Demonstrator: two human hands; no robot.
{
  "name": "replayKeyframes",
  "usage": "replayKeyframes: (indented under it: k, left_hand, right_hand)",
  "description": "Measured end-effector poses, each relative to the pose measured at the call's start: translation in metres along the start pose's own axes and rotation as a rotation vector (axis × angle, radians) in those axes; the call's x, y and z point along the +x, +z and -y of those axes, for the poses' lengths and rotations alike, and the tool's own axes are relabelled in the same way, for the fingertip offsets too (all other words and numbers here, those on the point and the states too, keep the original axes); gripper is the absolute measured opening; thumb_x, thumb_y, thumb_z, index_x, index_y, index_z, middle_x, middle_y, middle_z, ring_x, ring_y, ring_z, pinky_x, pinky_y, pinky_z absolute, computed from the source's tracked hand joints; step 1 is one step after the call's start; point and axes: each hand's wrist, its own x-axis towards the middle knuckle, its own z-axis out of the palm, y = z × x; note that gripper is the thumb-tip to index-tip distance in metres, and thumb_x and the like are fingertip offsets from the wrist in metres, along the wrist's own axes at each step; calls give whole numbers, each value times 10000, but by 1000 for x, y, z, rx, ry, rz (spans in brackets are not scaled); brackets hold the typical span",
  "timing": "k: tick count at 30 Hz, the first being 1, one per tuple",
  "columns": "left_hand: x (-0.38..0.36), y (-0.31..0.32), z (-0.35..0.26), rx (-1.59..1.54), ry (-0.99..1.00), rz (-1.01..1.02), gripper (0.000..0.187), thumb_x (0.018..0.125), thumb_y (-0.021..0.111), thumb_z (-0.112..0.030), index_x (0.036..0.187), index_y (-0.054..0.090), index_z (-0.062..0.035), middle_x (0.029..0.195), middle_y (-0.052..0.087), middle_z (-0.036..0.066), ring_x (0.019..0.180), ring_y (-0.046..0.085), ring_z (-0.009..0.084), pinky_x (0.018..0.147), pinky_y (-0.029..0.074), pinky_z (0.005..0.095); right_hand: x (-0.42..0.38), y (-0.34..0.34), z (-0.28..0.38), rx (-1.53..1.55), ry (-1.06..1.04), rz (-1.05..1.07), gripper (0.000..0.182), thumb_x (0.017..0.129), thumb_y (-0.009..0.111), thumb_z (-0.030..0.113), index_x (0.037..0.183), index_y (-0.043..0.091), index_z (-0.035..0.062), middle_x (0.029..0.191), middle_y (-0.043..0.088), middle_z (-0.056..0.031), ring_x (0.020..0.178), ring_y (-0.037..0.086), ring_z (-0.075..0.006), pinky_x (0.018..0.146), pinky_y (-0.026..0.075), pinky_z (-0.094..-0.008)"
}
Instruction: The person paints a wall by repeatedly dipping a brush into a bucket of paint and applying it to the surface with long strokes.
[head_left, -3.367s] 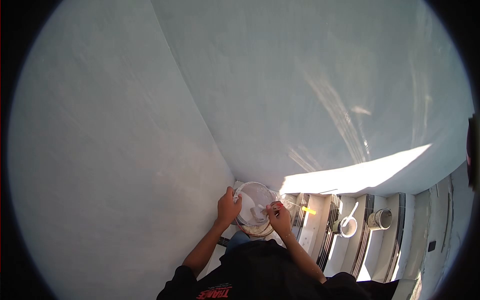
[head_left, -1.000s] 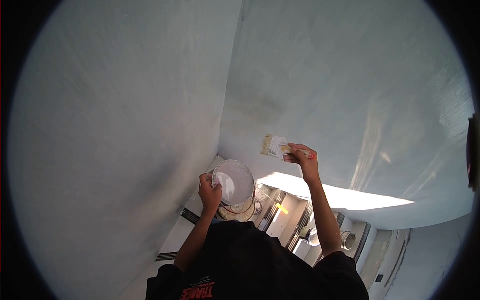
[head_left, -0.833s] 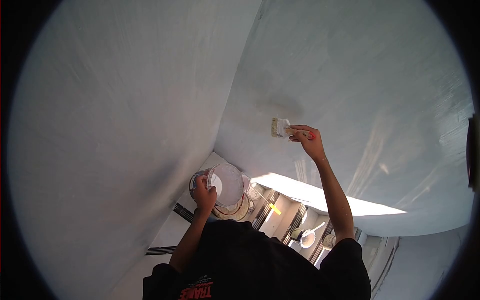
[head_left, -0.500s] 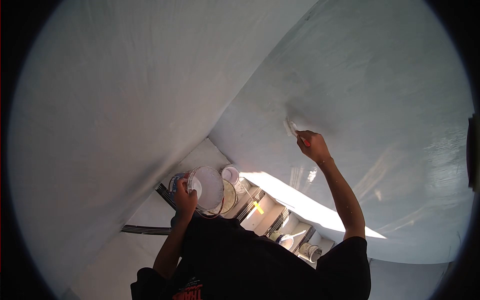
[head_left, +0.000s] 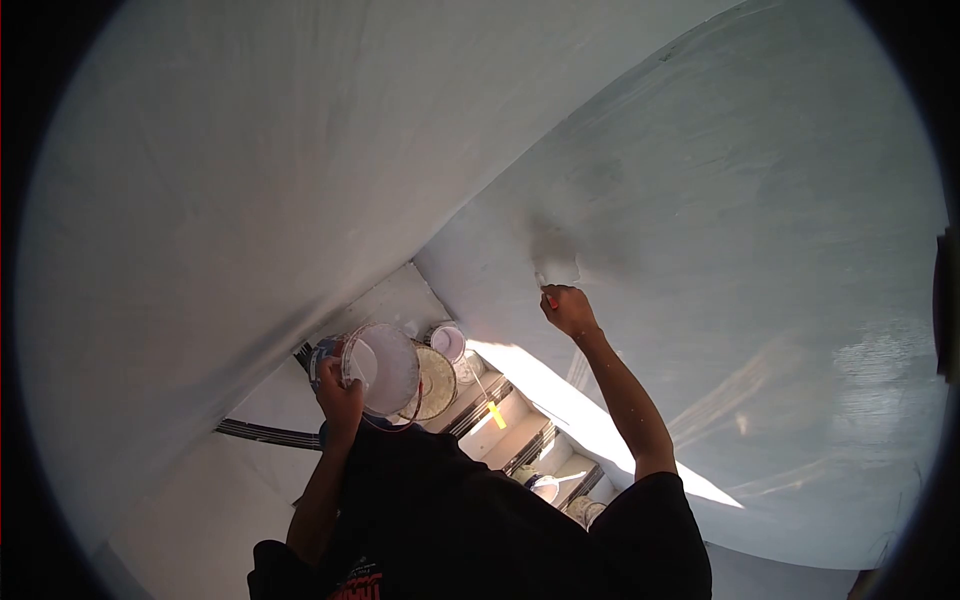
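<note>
My right hand (head_left: 570,310) is closed round the handle of a paintbrush (head_left: 551,299), part red, its head up against the grey-white wall (head_left: 720,240). Around the brush head the wall shows a darker shadow. Lower left, my left hand (head_left: 340,395) grips the rim of a paint bucket (head_left: 392,372), fingers outside and thumb over the edge. The bucket is tilted so its pale inside shows, with white paint at the near side. Its thin handle hangs down on the right.
Below lie stairs (head_left: 515,430) with dark-striped edges. Another bucket (head_left: 436,385) and a smaller pail (head_left: 448,343) stand beside the held one. Several containers, including a white pot (head_left: 545,487), sit lower down. A second wall (head_left: 250,180) slopes along the left.
My right hand and the brush have moved left and slightly down along the wall. The bucket in my left hand appears a little further left as the view shifts.
</note>
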Motion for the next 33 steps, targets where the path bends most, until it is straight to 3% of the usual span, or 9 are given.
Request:
replayKeyframes:
  k: [4, 10, 13, 17, 19, 20, 25, 29, 33]
  left_hand:
    - [-5, 3, 18, 42, -14, -48, 539, 745, 619, 50, 1251, 449, -27, 1095, 707, 237, 1037, 709, 342, 905, 525, 382]
    - [-5, 1, 7, -46, -67, -24, 508, 755, 620, 55, 1231, 481, -54, 1088, 704, 246, 1041, 711, 359, 887, 525, 386]
    - [-6, 5, 12, 78, 45, -94, 491, 757, 620, 49, 1218, 483, -52, 1078, 709, 244, 1021, 717, 359, 866, 532, 387]
    - [-7, 3, 10, -30, -36, -19, 506, 755, 631, 46, 1232, 487, -45, 1128, 699, 265, 1073, 705, 372, 889, 533, 400]
    - [-9, 4, 12, -26, -32, -35, 512, 755, 634, 47, 1238, 487, -39, 1149, 693, 272, 1092, 700, 370, 902, 532, 403]
    - [-10, 2, 8, -5, -42, -24, 514, 756, 632, 50, 1241, 487, -38, 1154, 690, 275, 1095, 699, 372, 906, 531, 406]
    - [-22, -8, 11, 22, -83, 4, 518, 761, 629, 55, 1249, 479, -29, 1152, 684, 285, 1090, 698, 383, 917, 534, 418]
    - [-18, -10, 8, 15, -157, 22, 524, 765, 634, 57, 1257, 469, -23, 1108, 687, 265, 1050, 710, 373, 909, 537, 414]
    - [-18, -4, 14, -11, -183, -3, 518, 770, 632, 63, 1253, 467, -24, 1077, 689, 246, 1020, 717, 351, 890, 539, 398]
  right_hand:
    - [8, -25, -13, -127, -11, -71, 132, 858, 627, 160, 896, 712, 67, 792, 707, -142, 731, 689, -354, 683, 555, -456]
    - [-22, -176, 37, -243, -50, -216, 163, 837, 686, 144, 970, 767, 96, 821, 742, -104, 711, 708, -303, 645, 564, -394]
    - [-29, -217, 62, -248, -34, -264, 153, 838, 702, 109, 969, 761, 57, 805, 736, -131, 683, 707, -304, 621, 563, -386]
    - [-26, -178, 67, -99, -56, -240, 167, 848, 695, 107, 990, 758, 46, 837, 733, -156, 700, 707, -328, 642, 565, -390]
    - [-20, -118, 51, -69, -48, -138, 173, 854, 681, 137, 998, 751, 71, 859, 729, -141, 734, 695, -340, 674, 558, -415]
    - [-14, -91, 48, -50, 49, -32, 203, 850, 702, 139, 1025, 765, 56, 934, 744, -166, 809, 710, -364, 754, 573, -405]
    - [1, 51, -7, 1, 48, -14, 211, 889, 663, 173, 1061, 755, 92, 969, 743, -148, 852, 706, -358, 777, 575, -430]
    - [12, 60, -32, -126, 90, 49, 217, 889, 666, 190, 1063, 750, 92, 946, 743, -142, 832, 705, -354, 757, 573, -435]
    - [-3, -16, -22, -143, -13, -112, 159, 877, 676, 193, 993, 753, 116, 838, 736, -96, 734, 707, -303, 666, 562, -419]
